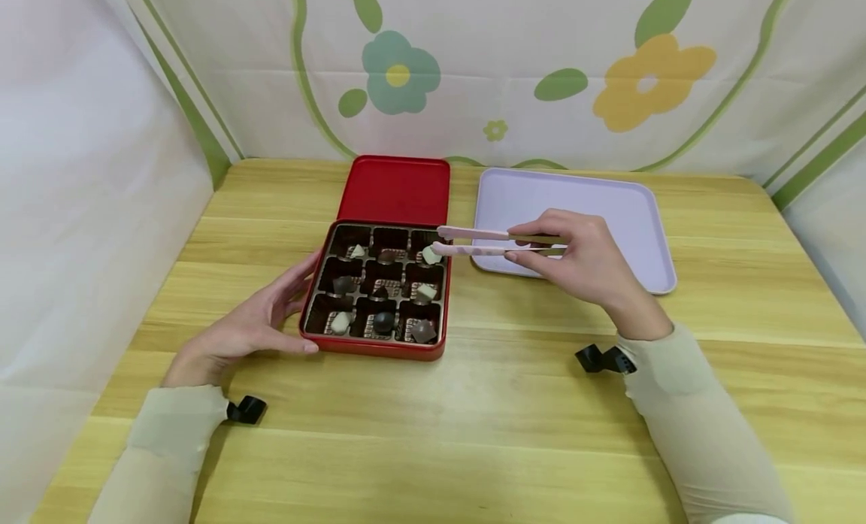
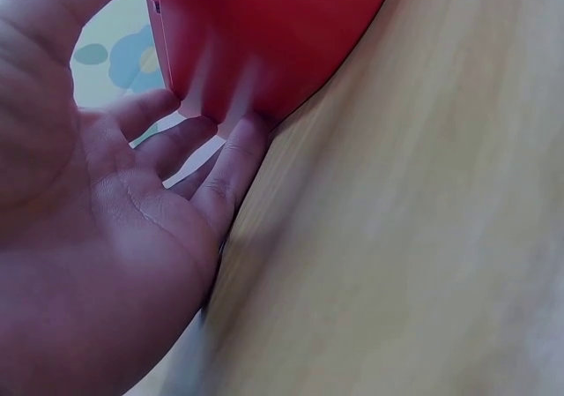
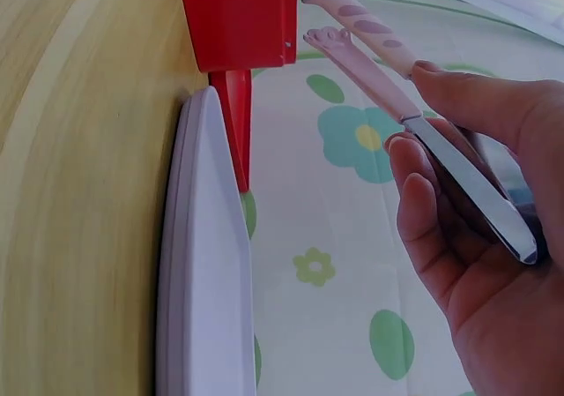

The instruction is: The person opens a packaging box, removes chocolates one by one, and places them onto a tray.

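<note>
A red tin holds a dark divided tray of chocolates, one of them a round dark chocolate in the front row. My left hand rests against the tin's left side, fingertips touching its red wall and thumb by the front corner. My right hand holds metal tongs with pink paw-shaped tips. The tongs' tips stand apart over the back right compartment, where a white chocolate lies. The near tip overlaps that chocolate; whether it touches, I cannot tell.
Behind the tin lies its red lid, folded back. A pale lilac tray sits to the right, partly beneath my right hand and the tongs. Floral cloth hangs behind the wooden table and along its sides.
</note>
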Demonstrator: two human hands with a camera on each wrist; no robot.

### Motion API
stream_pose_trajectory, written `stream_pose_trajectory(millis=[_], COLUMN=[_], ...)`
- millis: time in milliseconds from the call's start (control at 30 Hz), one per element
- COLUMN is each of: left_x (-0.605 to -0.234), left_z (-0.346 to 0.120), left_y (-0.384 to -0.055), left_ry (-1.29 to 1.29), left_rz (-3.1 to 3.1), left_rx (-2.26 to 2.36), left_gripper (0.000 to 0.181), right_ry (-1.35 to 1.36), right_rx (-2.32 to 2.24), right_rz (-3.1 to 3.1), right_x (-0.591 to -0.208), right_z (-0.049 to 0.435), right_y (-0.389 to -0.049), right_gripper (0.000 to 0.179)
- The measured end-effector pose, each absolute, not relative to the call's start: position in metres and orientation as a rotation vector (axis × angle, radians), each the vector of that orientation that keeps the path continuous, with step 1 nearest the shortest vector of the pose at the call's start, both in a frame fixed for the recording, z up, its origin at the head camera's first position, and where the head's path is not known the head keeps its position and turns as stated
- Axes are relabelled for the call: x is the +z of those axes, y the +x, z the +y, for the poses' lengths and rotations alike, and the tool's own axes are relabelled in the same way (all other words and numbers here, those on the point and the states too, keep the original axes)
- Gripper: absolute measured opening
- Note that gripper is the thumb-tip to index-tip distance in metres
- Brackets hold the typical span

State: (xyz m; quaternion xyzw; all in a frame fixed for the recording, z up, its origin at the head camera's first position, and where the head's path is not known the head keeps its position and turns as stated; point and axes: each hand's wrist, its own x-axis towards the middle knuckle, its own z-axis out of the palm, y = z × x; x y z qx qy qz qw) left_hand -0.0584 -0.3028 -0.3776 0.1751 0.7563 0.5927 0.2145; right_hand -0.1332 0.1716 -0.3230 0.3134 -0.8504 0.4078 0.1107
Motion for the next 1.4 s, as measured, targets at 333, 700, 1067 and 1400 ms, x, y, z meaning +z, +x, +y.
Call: stream_pose_trajectory(millis=[333,700,1067,1400], left_x=[-0.379,-0.378,-0.375,-0.376], left_z=[-0.303,-0.303,-0.305,-0.303], left_y=[-0.059,-0.056,-0.056,-0.057], left_ry=[0.472,0.408,0.388,0.395], left_rz=[2.097,2.089,2.095,2.082], left_rx=[1.647,1.622,1.622,1.633], left_gripper=[0.129,0.128,0.129,0.129], right_ry=[0.886,0.874,1.115,1.170], right_rx=[1.221,1.170,0.813,0.642], right_rz=[-2.556,-2.639,-2.772,-2.881], right_x=[-0.327,-0.320,-0.279,-0.269], right_z=[0.158,0.138,0.111,0.091], right_y=[-0.139,-0.147,-0.157,-0.154], right_gripper=[0.024,0.022,0.015,0.017])
